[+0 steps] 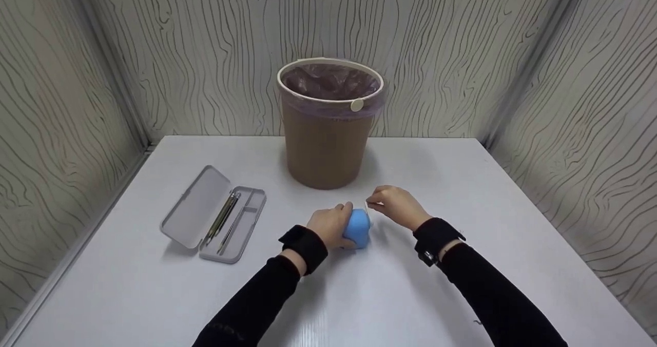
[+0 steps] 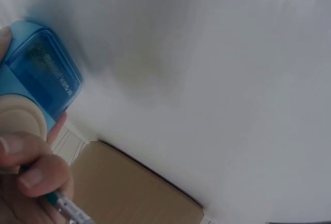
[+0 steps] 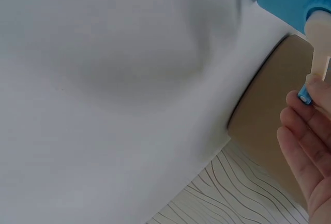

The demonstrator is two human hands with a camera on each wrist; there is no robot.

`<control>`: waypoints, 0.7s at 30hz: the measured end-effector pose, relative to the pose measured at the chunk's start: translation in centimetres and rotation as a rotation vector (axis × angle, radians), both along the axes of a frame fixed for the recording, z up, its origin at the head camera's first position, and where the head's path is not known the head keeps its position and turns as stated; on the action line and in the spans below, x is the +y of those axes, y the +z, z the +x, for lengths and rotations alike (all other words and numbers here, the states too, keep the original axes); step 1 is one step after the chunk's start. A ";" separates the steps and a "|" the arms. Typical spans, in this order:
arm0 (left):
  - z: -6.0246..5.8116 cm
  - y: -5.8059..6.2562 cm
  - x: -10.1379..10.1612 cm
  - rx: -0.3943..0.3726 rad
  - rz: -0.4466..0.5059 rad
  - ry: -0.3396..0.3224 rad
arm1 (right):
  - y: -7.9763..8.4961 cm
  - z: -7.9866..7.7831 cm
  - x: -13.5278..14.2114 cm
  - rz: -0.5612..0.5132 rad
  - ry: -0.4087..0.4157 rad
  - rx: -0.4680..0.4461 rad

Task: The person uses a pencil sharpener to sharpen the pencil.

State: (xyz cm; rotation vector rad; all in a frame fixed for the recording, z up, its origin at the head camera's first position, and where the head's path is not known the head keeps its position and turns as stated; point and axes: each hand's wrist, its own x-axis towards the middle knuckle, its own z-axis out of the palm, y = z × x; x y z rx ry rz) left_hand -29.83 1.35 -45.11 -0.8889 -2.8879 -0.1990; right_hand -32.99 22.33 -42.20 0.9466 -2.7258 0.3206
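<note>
A blue pencil sharpener (image 1: 358, 229) with a pale crank stands on the white table, gripped at its left side by my left hand (image 1: 331, 226). Its clear blue shavings drawer (image 2: 44, 69) faces the camera in the left wrist view, beside a cream round hub (image 2: 20, 115). On the other side, my right hand (image 1: 398, 206) pinches the end of the crank arm (image 3: 320, 63), where a small blue tip (image 3: 304, 96) pokes out between thumb and fingers. From under the fingers in the left wrist view juts a slim green-and-silver rod (image 2: 70, 207), its other end hidden.
Left of the hands lies an open grey pencil case (image 1: 233, 257) holding several pencils (image 1: 223, 216). A brown bin (image 1: 326, 147) with a purplish liner stands behind the hands. Wood-patterned panels (image 1: 215, 54) enclose the table's back and sides. A small dark scrap (image 1: 477, 322) lies near the right sleeve.
</note>
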 end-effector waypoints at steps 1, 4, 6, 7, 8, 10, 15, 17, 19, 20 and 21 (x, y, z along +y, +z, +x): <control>0.0 0.0 0.0 0.003 -0.008 0.003 | -0.1 -0.1 0.0 -0.004 -0.006 -0.005; 0.1 0.2 0.0 0.009 -0.028 0.013 | -0.5 -0.2 -0.2 -0.005 -0.024 -0.015; 0.2 0.3 0.0 0.005 -0.028 0.016 | -0.8 -0.2 -0.2 0.002 -0.032 -0.030; 0.2 0.3 0.0 0.001 -0.023 0.017 | -1.1 -0.2 -0.3 0.012 -0.034 -0.032; 0.3 0.4 0.0 -0.001 -0.019 0.016 | -1.3 -0.2 -0.3 0.017 -0.036 -0.041; 0.4 0.3 0.0 -0.003 -0.011 0.017 | -1.8 0.0 -0.2 0.025 -0.041 -0.058; 0.5 0.1 0.0 0.000 0.012 0.020 | -3.0 0.8 -0.2 0.063 -0.038 -0.053; 0.5 0.0 0.1 -0.001 0.017 0.025 | -3.4 1.2 -0.1 0.079 -0.027 -0.042; 0.6 0.0 0.1 -0.004 0.028 0.027 | -3.7 1.7 0.0 0.087 -0.014 -0.045; 0.6 0.0 0.1 -0.007 0.032 0.029 | -3.9 1.9 0.1 0.084 -0.009 -0.050; 0.6 -0.1 0.2 -0.009 0.032 0.030 | -4.0 2.2 0.2 0.078 -0.002 -0.058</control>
